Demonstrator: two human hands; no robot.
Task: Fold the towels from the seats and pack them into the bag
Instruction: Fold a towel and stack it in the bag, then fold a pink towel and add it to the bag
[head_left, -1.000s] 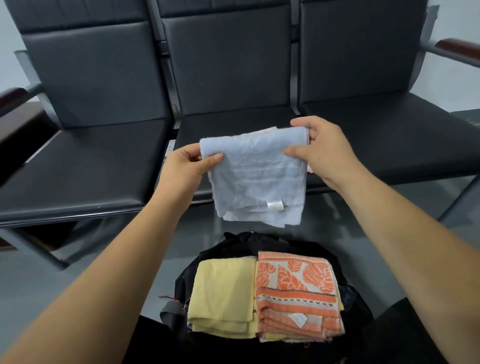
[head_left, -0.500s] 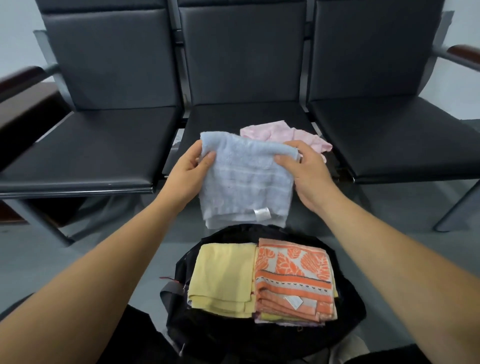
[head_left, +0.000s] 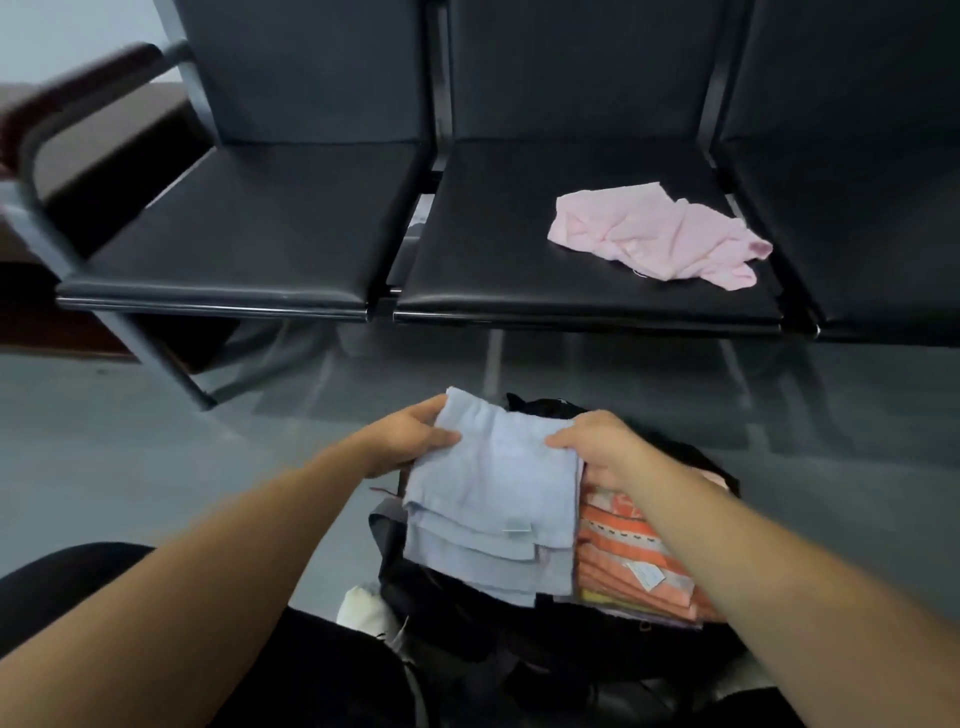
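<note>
Now over the black bag (head_left: 543, 408), we pinch the folded blue towel (head_left: 493, 499) at its far corners, left hand (head_left: 410, 441) and right hand (head_left: 597, 447) each gripping cloth; soft and light, it should sag unless held there.

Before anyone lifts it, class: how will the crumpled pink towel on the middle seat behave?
Probably floppy: the pink towel lies rumpled in soft creases. Likely light, since it looks thin. It should sag from one pinched corner.
</note>
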